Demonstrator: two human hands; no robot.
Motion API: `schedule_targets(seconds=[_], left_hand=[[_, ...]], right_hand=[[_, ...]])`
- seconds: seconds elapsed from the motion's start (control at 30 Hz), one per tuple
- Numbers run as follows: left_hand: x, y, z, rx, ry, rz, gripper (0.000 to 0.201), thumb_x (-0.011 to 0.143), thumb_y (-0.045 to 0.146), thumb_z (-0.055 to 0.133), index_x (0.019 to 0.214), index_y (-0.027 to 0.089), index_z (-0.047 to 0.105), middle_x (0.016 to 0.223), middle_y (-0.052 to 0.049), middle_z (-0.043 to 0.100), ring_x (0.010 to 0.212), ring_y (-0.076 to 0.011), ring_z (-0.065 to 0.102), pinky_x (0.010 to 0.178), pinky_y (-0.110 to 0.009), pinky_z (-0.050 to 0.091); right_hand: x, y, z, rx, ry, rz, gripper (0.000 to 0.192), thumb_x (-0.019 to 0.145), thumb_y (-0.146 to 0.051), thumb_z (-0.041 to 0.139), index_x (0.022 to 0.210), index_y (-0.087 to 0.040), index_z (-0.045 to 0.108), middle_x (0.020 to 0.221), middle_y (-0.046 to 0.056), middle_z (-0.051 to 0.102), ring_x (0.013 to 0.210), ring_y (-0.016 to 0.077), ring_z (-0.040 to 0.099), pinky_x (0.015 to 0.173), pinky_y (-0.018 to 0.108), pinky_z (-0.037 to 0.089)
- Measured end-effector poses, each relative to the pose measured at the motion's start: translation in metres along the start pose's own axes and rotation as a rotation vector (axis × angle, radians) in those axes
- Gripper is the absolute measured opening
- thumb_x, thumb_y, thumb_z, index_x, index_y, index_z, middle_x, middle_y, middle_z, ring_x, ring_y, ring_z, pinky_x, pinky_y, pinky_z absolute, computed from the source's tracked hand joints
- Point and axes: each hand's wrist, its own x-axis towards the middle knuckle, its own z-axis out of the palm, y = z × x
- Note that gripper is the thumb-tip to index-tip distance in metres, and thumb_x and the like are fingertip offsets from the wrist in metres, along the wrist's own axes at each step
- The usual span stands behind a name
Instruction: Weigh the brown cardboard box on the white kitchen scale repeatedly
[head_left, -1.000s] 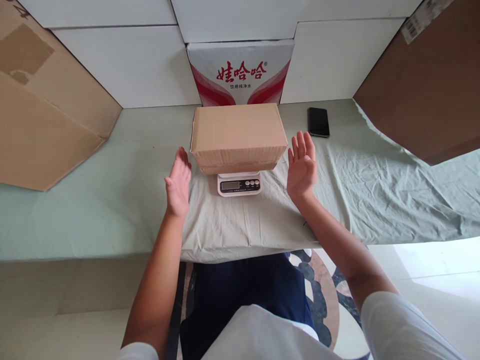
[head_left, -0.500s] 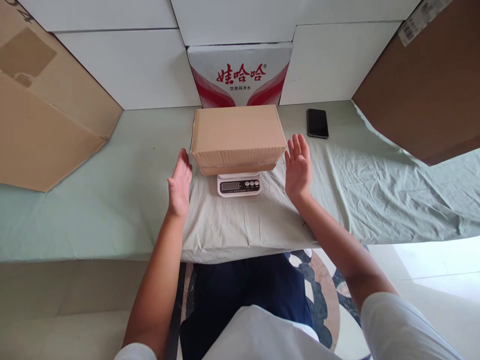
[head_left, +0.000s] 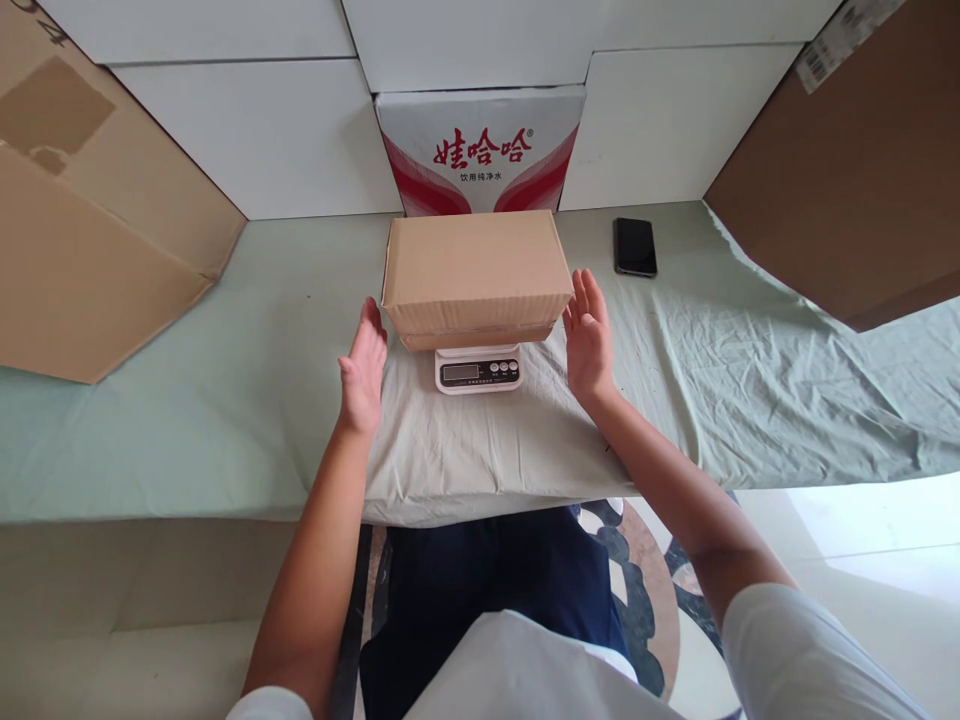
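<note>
A closed brown cardboard box (head_left: 475, 268) rests on a small white digital scale (head_left: 478, 369) at the middle of the cloth-covered table (head_left: 225, 400). My left hand (head_left: 364, 367) is flat and open just beside the box's left end, fingertips close to its lower corner. My right hand (head_left: 586, 335) is flat and open beside the box's right end, fingertips near its corner. Neither hand grips the box; whether the fingertips touch it I cannot tell.
A white and red printed carton (head_left: 480, 150) stands behind the box against white foam blocks. A black phone (head_left: 635, 246) lies at the back right. Large cardboard sheets lean at the left (head_left: 82, 230) and right (head_left: 855, 170).
Both hands have moved inward and slightly forward, closing the gaps to the box's two ends. The box and scale have not moved.
</note>
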Motion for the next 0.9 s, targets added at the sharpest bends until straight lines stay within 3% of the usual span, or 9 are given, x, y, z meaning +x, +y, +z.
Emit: schedule_targets(seconds=[0.27,0.47,0.6,0.9], left_hand=[[-0.001,-0.002,0.006,-0.022,-0.027,-0.023,0.094,0.087,0.093,0.026,0.162,0.039,0.042,0.178,0.002,0.03,0.169,-0.0272,0.018,0.138,-0.043,0.018],[0.004,-0.005,0.017,-0.044,-0.037,-0.053,0.094,0.084,0.094,0.032,0.156,0.036,0.052,0.175,-0.004,0.039,0.166,-0.0329,0.026,0.136,-0.048,0.023],[0.008,-0.005,0.02,-0.06,-0.045,-0.035,0.089,0.087,0.091,0.033,0.154,0.036,0.054,0.171,-0.004,0.045,0.165,-0.0328,0.031,0.136,-0.048,0.025],[0.012,0.002,0.02,-0.053,-0.109,0.018,0.086,0.087,0.09,0.034,0.154,0.04,0.053,0.172,-0.002,0.044,0.164,-0.0341,0.031,0.137,-0.053,0.022]], right_hand=[[0.0,0.014,-0.003,-0.052,-0.121,-0.007,0.077,0.085,-0.069,0.061,0.155,-0.043,0.042,0.174,-0.005,0.04,0.166,0.0278,0.03,0.139,0.058,0.024],[-0.005,0.007,0.012,-0.073,-0.21,-0.035,0.069,0.087,-0.063,0.057,0.151,-0.04,0.048,0.166,-0.002,0.05,0.16,0.0303,0.039,0.133,0.055,0.036],[-0.009,0.004,0.019,-0.093,-0.216,-0.049,0.07,0.086,-0.059,0.059,0.152,-0.04,0.046,0.163,-0.002,0.051,0.154,0.0306,0.045,0.132,0.054,0.038],[-0.005,0.002,0.02,-0.119,-0.222,-0.082,0.078,0.082,-0.063,0.062,0.154,-0.042,0.041,0.16,-0.001,0.052,0.151,0.0332,0.045,0.132,0.056,0.038]])
